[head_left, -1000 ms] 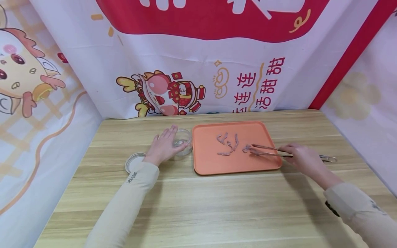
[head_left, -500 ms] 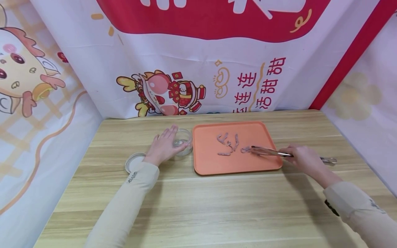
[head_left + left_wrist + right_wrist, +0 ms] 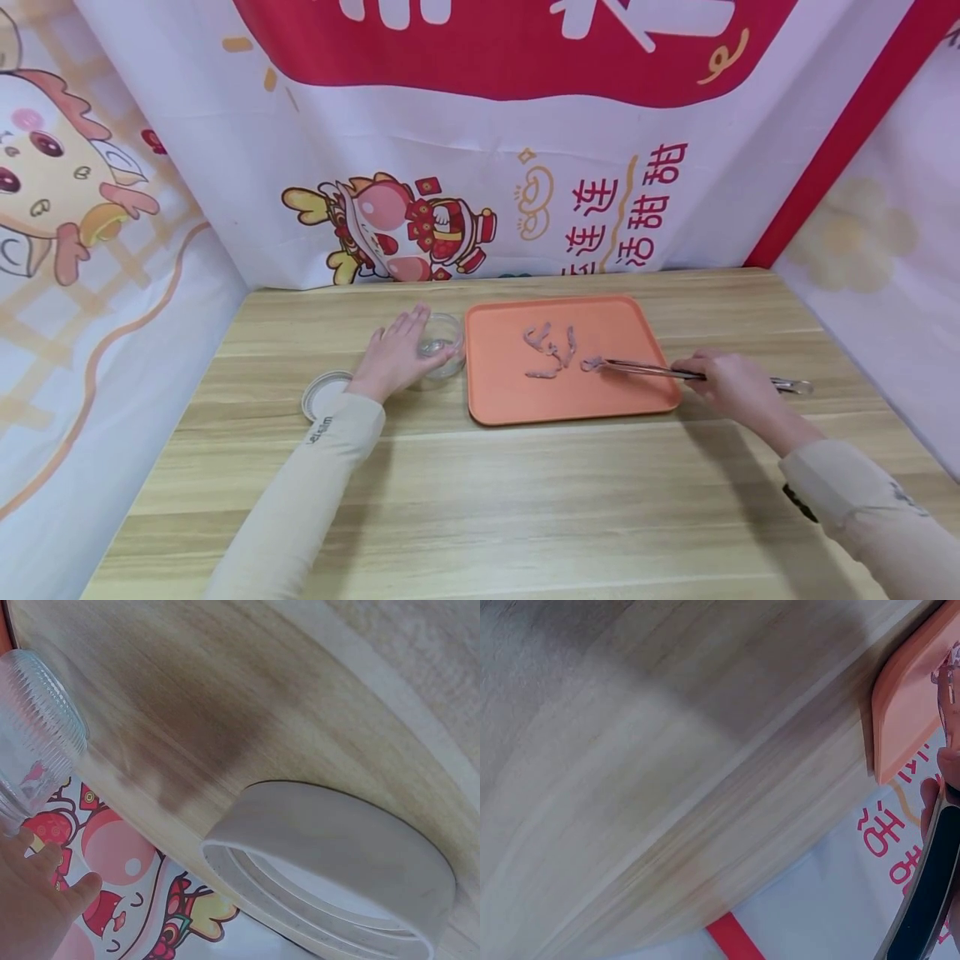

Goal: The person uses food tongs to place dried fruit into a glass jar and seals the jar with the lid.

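Observation:
In the head view, my left hand (image 3: 393,354) holds the side of a clear glass jar (image 3: 444,346), thumb in front and fingers behind. The ribbed jar (image 3: 37,720) also shows in the left wrist view. My right hand (image 3: 731,385) grips metal tongs (image 3: 645,368) over an orange tray (image 3: 502,404). Their arms are pressed together, and the tips meet a small greyish-pink strip (image 3: 592,364) on the tray. More such strips (image 3: 570,346), thin and curled, lie left of the tips. In the right wrist view the tongs (image 3: 945,697) and fingers are partly cut off.
A round white lid (image 3: 322,393) lies left of the jar, behind my left wrist; in the left wrist view the lid (image 3: 330,847) shows its hollow side. The wood-grain table (image 3: 525,500) ends at a printed cloth backdrop (image 3: 465,125).
One second ago the tongs' arms stood apart around the small strip at the right; now they are closed together, the tips slightly further left. My left hand stays at the jar.

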`<state>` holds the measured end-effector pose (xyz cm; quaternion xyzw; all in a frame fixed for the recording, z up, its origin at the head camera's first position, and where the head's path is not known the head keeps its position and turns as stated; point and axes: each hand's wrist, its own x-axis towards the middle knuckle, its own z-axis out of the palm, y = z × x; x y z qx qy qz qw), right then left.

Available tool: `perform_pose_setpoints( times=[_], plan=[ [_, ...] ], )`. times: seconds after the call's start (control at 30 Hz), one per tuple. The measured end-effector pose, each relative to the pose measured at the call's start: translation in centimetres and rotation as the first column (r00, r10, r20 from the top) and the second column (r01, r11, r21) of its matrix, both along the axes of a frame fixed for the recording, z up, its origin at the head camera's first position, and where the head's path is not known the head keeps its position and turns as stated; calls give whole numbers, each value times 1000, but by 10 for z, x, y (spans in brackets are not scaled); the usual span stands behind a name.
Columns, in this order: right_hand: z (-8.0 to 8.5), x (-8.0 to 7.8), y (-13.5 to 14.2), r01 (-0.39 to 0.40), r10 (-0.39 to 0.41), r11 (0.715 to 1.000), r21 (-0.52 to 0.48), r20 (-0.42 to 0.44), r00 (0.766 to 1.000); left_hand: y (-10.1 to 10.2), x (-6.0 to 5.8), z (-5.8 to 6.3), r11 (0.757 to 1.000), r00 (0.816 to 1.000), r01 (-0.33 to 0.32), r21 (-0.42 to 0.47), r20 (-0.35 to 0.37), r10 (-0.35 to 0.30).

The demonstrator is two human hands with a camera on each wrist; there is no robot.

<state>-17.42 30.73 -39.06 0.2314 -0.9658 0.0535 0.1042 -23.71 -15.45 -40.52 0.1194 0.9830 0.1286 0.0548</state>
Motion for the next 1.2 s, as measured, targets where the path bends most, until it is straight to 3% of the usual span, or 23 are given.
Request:
perform_pose_setpoints(
  times=[0.2,0.43,0.67,1.0,1.2],
  plan=[
    [6,-2,1,-13,10,999,-38,-60,998,-1,-1,-2,1000,1000,3,-6,-3,-3],
    [18,-8,-4,-64,49,995,-76,-195,980,-1,-2,-2,1000,1000,4,-10,-5,-4],
    [36,-15,-17,-72,47,992,-103,-229,972,0,-2,-1,1000,1000,5,-5,6,-4],
    [61,-27,-40,-136,87,981,-137,-319,944,-1,-3,-3,1000,1000,0,-1,10,0],
    [69,-31,-65,-128,86,984,-125,-297,951,-2,-2,-3,1000,1000,3,0,5,-3]
  ],
)
